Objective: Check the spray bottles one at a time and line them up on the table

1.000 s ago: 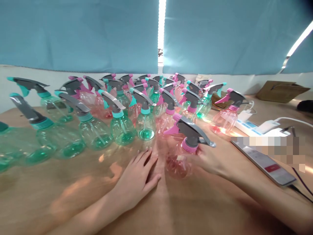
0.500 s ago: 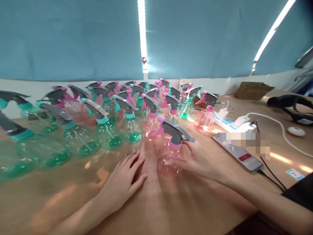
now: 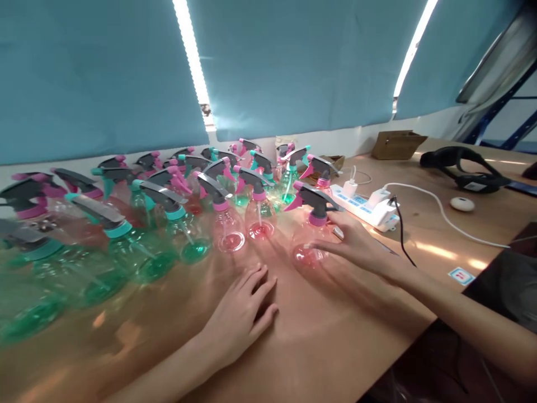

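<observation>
My right hand (image 3: 352,240) is closed around the side of a clear pink spray bottle (image 3: 309,246) with a grey and pink trigger head. The bottle is upright, and its base looks to be at or close to the tabletop. Some of my right fingers are hidden behind it. Palm down on the table, my left hand (image 3: 239,313) holds nothing, its fingers loosely stretched out. Beyond the left hand, a row of spray bottles stands, among them a pink one (image 3: 229,230) and a green one with a teal collar (image 3: 191,240).
More green and pink bottles crowd the left and back of the table (image 3: 289,358). A white power strip (image 3: 364,207) with plugs and cables lies behind my right hand. Farther right are a black headset (image 3: 465,170), a white oval object (image 3: 462,204) and a cardboard box (image 3: 396,145).
The view has swung to the right. My right hand has carried the pink spray bottle farther back and right, towards the power strip, now covering most of the phone. My left hand remains flat.
</observation>
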A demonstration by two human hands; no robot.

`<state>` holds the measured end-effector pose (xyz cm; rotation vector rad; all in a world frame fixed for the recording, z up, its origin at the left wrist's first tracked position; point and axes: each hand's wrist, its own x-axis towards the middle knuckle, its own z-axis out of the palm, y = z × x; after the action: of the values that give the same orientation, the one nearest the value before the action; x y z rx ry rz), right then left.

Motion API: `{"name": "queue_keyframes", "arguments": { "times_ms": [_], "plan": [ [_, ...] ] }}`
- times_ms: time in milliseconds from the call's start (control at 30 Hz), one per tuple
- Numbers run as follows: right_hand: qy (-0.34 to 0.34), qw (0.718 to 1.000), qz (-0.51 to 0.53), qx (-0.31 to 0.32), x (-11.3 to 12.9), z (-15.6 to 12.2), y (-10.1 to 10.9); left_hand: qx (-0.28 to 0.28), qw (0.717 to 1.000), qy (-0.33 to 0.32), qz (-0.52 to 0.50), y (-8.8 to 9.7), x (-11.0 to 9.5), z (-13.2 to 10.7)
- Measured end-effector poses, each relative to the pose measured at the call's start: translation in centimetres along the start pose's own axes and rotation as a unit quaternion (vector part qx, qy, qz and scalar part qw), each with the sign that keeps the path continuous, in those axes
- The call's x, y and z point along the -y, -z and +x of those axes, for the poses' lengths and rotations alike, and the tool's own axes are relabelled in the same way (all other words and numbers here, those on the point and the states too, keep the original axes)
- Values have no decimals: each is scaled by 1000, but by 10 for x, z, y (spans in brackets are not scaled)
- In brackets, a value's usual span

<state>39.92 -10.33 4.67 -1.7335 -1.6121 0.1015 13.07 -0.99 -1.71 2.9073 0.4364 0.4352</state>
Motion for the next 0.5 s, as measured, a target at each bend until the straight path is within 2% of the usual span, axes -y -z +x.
{"name": "queue_keyframes", "arguments": {
  "times_ms": [67, 267, 500],
  "plan": [
    [-24, 1000, 7, -18, -7, 13, -3, 5, 1000, -10, -8, -5, -5, 14],
    [-17, 998, 12, -52, -32, 54, -24, 3, 1000, -22, -10, -17, -9, 48],
    [-25, 997, 13, -72, -42, 86, -38, 2, 1000, -24, -14, -25, -4, 55]
  ]
}}
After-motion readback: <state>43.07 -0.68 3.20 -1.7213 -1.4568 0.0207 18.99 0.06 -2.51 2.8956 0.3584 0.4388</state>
